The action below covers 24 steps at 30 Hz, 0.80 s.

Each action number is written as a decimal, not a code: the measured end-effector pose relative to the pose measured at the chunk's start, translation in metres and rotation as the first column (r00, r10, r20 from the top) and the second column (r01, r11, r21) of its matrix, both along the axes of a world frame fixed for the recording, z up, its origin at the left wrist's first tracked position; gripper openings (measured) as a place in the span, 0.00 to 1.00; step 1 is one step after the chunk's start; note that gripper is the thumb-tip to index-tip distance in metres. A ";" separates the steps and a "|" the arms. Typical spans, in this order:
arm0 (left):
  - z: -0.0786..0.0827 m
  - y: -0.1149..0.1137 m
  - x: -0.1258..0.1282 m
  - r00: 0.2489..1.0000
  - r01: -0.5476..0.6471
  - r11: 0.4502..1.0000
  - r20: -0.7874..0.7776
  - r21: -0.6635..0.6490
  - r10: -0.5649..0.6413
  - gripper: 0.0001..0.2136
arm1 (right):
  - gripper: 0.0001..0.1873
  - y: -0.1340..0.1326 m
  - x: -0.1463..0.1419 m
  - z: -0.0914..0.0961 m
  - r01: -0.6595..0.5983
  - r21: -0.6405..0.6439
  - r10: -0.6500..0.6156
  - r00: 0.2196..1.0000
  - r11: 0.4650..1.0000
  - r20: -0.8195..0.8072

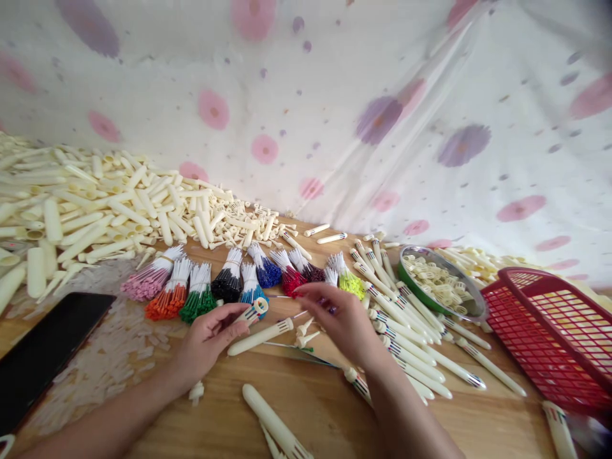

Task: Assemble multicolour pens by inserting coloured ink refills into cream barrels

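Note:
My left hand [213, 335] pinches a short cream pen part [252, 312] with coloured sliders, its round open end facing up to the right. My right hand [342, 319] is raised beside the red-tipped refill bundle [288, 274], fingers bent together; what they hold, if anything, is hidden. Below the hands lies a cream pen barrel [262, 336] with a slotted end. Small cream plungers [306, 338] rest between the hands. Behind them stand tied bundles of white refills with coloured tips, among them blue [268, 274], black [227, 284], green [197, 299] and orange [165, 306].
A large heap of cream barrels [109, 204] covers the back left. Finished-looking multicolour pens [406, 325] lie at right, near a green-sided bowl [406, 274] of small cream parts and a red basket [554, 331]. A black phone [48, 350] lies at left.

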<state>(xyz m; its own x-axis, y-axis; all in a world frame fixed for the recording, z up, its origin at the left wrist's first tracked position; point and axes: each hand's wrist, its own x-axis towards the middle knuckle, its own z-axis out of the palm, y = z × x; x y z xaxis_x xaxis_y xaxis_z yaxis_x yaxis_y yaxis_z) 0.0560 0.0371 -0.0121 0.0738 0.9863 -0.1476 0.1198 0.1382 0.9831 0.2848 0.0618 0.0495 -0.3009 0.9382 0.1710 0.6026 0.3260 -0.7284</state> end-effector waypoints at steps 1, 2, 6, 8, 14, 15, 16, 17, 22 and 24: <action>0.002 0.000 0.000 1.000 -0.001 1.000 0.013 -0.002 0.002 0.22 | 0.12 0.009 0.007 -0.003 0.103 0.014 -0.104 0.993 0.995 0.056; 0.004 0.000 0.000 1.000 0.004 1.000 0.019 0.001 -0.004 0.22 | 0.12 0.018 0.014 -0.006 0.196 0.053 -0.202 0.967 0.979 0.152; 0.014 -0.002 0.003 0.998 0.048 0.999 0.028 0.004 -0.048 0.21 | 0.12 0.047 0.028 -0.021 0.331 0.119 -0.350 0.843 0.936 0.408; 0.017 -0.003 0.004 0.997 0.064 0.998 0.040 -0.014 -0.063 0.22 | 0.12 0.054 0.026 -0.024 0.312 0.106 -0.324 0.818 0.944 0.475; 0.014 -0.003 0.005 0.998 0.045 0.998 0.047 -0.044 -0.043 0.24 | 0.17 0.058 0.009 -0.018 0.278 0.067 -0.252 0.711 0.958 0.657; 0.013 -0.003 0.005 0.998 0.050 0.998 0.050 -0.046 -0.048 0.24 | 0.17 0.060 0.006 -0.017 0.282 0.056 -0.245 0.696 0.958 0.675; 0.011 -0.003 0.005 0.997 0.053 0.997 0.053 -0.048 -0.050 0.24 | 0.16 0.062 0.004 -0.017 0.287 0.042 -0.235 0.684 0.957 0.690; 0.011 -0.003 0.005 0.997 0.053 0.997 0.056 -0.050 -0.050 0.24 | 0.16 0.065 0.003 -0.017 0.290 0.023 -0.222 0.677 0.957 0.702; 0.009 -0.003 0.003 0.997 0.044 0.997 0.064 -0.062 -0.040 0.27 | 0.15 0.087 0.005 -0.017 0.254 -0.151 -0.082 0.719 0.955 0.690; 0.009 -0.003 0.003 0.996 0.047 0.997 0.073 -0.065 -0.043 0.28 | 0.16 0.094 0.011 -0.016 0.216 -0.245 -0.008 0.766 0.945 0.643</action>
